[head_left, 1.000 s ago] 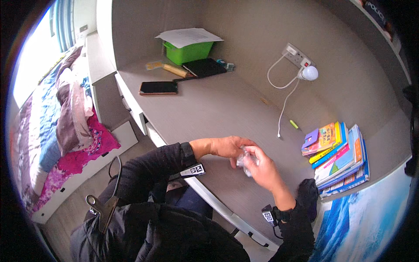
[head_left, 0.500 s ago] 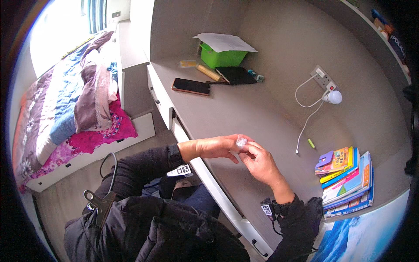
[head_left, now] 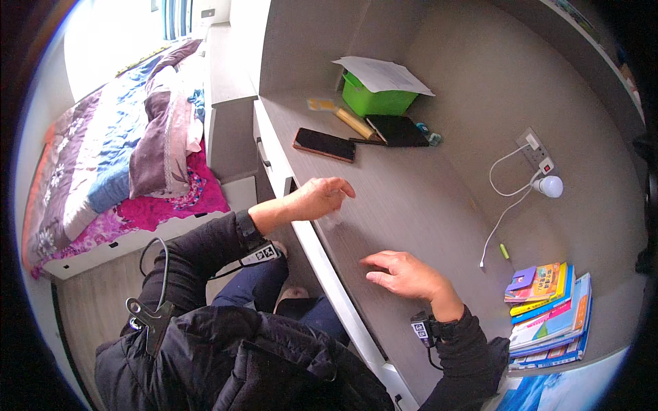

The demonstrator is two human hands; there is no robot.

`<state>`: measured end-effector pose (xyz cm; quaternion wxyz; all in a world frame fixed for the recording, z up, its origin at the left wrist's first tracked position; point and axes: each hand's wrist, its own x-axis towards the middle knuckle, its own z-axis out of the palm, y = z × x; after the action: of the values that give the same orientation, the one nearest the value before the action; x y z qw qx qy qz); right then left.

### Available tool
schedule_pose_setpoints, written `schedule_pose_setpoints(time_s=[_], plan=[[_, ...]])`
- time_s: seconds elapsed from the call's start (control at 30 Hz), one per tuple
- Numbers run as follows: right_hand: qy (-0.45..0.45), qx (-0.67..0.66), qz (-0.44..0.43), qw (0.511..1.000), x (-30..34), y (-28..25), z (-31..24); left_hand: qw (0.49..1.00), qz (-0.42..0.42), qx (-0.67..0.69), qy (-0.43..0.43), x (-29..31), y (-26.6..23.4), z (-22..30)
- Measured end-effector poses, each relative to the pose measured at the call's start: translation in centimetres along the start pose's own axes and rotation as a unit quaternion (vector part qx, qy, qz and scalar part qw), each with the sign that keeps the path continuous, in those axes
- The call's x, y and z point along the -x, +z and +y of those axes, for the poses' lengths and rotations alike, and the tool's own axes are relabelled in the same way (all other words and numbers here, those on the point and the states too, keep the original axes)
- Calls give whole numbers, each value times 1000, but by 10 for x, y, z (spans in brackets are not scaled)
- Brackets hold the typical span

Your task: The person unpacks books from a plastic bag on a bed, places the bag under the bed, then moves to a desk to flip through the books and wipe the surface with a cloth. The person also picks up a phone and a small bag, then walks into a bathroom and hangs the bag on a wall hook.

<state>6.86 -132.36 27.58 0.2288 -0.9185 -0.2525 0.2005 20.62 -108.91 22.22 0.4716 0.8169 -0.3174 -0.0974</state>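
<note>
My left hand (head_left: 321, 198) is over the desk's front edge, its fingers bent and the index finger reaching out to the right. A small piece of clear crumpled plastic (head_left: 332, 219) shows blurred at the underside of that hand, seemingly held by the curled fingers. Lower and to the right, my right hand (head_left: 408, 275) hovers over the grey desk (head_left: 439, 212) with its fingers stretched and apart, nothing in them. A gap separates the two hands.
Farther back lie a dark phone (head_left: 324, 144), a yellow roll (head_left: 354, 123), a black flat case (head_left: 397, 130) and a green bin (head_left: 378, 98) topped with paper. Right are stacked books (head_left: 552, 322), a white cable (head_left: 488, 243) and a green marker (head_left: 504, 251). An open drawer (head_left: 267, 147) juts out left.
My hands were together around the clear plastic and have come apart. The left moved up and left with the plastic; the right moved lower and opened. The view has shifted slightly.
</note>
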Motion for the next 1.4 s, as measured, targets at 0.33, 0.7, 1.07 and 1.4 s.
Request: schedule_pose_setpoints(time_s=[0.33, 0.7, 1.07, 1.4], plan=[[13, -41, 16, 999, -24, -29, -1, 970, 103, -191, 110, -47, -50, -49], [28, -195, 62, 978, -51, -44, 18, 949, 86, -304, -6, -75, -89, -83], [48, -253, 52, 965, -52, -27, 28, 906, -81, -411, -61, -106, -104, -80], [47, -249, 90, 963, -27, -25, 29, 904, -118, -410, 12, -67, -43, -29]])
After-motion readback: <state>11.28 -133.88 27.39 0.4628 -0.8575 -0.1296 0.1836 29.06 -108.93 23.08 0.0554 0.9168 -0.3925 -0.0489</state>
